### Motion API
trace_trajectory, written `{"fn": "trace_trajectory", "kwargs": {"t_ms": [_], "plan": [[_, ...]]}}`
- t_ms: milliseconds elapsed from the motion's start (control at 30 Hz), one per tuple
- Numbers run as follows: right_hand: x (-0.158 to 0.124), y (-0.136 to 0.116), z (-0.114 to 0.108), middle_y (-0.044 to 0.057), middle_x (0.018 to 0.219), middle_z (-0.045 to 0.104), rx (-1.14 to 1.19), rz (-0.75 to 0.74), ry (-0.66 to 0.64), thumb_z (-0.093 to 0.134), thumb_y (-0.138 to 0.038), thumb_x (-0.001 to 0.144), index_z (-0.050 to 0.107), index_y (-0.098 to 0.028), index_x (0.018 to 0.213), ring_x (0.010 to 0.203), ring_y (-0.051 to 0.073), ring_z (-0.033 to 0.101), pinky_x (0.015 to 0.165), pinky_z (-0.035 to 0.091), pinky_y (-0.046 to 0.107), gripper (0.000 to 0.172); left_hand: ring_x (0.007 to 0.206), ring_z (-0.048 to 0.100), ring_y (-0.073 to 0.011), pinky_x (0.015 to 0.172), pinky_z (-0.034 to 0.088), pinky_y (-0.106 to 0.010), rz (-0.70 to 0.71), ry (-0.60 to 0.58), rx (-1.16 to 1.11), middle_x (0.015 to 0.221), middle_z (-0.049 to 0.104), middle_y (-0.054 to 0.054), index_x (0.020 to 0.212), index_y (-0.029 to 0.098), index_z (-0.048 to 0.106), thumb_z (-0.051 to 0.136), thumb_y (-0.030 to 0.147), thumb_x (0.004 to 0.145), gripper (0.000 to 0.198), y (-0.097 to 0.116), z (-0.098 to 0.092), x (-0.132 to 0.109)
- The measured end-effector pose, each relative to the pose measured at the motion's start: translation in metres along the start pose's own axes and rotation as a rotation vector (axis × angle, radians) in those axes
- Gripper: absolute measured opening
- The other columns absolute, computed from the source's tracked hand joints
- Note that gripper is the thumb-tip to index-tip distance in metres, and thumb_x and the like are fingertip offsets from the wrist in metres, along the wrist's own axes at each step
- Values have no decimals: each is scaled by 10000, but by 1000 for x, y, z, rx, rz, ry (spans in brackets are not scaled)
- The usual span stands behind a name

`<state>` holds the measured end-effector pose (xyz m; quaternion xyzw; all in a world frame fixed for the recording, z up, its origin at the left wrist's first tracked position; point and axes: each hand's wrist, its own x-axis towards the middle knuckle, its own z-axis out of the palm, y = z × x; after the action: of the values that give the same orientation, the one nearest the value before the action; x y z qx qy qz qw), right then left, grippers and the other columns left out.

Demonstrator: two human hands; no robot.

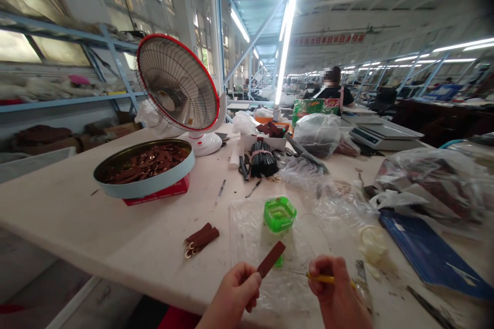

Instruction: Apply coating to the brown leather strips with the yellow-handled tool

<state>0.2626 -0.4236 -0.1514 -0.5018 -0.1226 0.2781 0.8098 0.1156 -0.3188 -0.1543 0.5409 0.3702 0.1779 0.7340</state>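
Near the front edge of the table, my left hand (241,290) pinches the lower end of a brown strip (272,258), which points up and to the right. My right hand (335,288) is closed around a yellow-handled tool (324,278) with a thin metal tip directed left toward the strip. Beyond the strip, a green hexagonal dish (280,214) rests on a clear plastic sheet (247,226). A small pile of brown strips with metal rings (202,237) lies to the left of my hands.
A round tin (173,176) of brown pieces sits on a red box at left, before a red-rimmed fan (177,82). Black strips (263,159) stand bundled mid-table. At right are a blue folder (432,252), plastic bags and a scale (380,133). A person (332,93) sits farther back.
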Motion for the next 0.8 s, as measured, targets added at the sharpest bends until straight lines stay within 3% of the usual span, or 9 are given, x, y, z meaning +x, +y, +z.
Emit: {"fn": "trace_trajectory", "kwargs": {"t_ms": [100,233,367,533,700,800], "plan": [[-20,-19,14,-19,582,540,139,54,-57,500,-535,830,595,-180,633,449,84,403,423,299,197,416,413,383,-59,410,265,-190,0,-94,-2,484,453,70,675,174,441,615,591,593,459,-2,4,-5],[-33,-21,22,-27,570,540,152,56,-69,520,-535,821,593,-186,616,444,74,402,424,297,187,411,432,376,-59,432,271,-193,25,-117,14,501,447,68,694,171,445,602,589,616,454,2,8,-15],[-31,-16,18,-21,569,542,130,92,-144,543,-567,786,588,-193,613,443,88,403,419,315,203,415,449,361,-67,456,267,-204,45,-92,36,500,427,68,681,175,448,588,510,637,367,10,11,-25],[-27,-28,5,-25,550,514,156,50,-51,575,-580,752,583,-204,611,415,93,378,395,299,215,401,471,295,-73,490,241,-213,99,-2,52,489,359,79,621,189,413,527,338,649,189,19,10,-35],[-43,-23,12,-16,570,544,-223,-91,-7,536,-625,750,607,-214,696,565,156,485,532,385,254,420,509,235,-83,512,212,-220,155,25,77,515,304,78,599,191,394,487,265,642,127,30,11,-43],[-54,-8,25,-6,599,565,-377,-106,-155,543,-630,735,621,-196,765,571,167,513,530,385,264,441,526,265,-87,518,222,-223,173,-21,113,529,322,71,606,186,408,505,280,654,144,38,14,-47]]}}
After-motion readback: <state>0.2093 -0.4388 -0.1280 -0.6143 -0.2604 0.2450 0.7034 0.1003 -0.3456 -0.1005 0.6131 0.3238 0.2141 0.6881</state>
